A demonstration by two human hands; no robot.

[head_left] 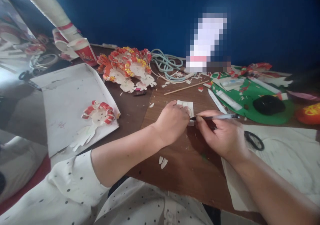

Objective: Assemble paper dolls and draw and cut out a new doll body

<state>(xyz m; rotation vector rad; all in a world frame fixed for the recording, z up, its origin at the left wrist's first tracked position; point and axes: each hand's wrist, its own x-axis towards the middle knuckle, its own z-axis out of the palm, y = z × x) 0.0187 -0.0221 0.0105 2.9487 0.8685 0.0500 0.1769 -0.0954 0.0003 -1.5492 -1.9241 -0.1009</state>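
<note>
My right hand grips a pen with a dark grip section and a light barrel. Its tip meets a small piece of white paper on the brown table. Over the left part of this paper lies my left hand, fingers bent and holding it against the tabletop. A few faint lines show on the paper; the rest is hidden under my fingers. Two small paper scraps lie on the table below my hands.
A white box lid holds a red-and-white paper figure at left. Behind are more paper figures, a red cup and a pale cable. Right are a green sheet, a black ring and large drawn-on paper.
</note>
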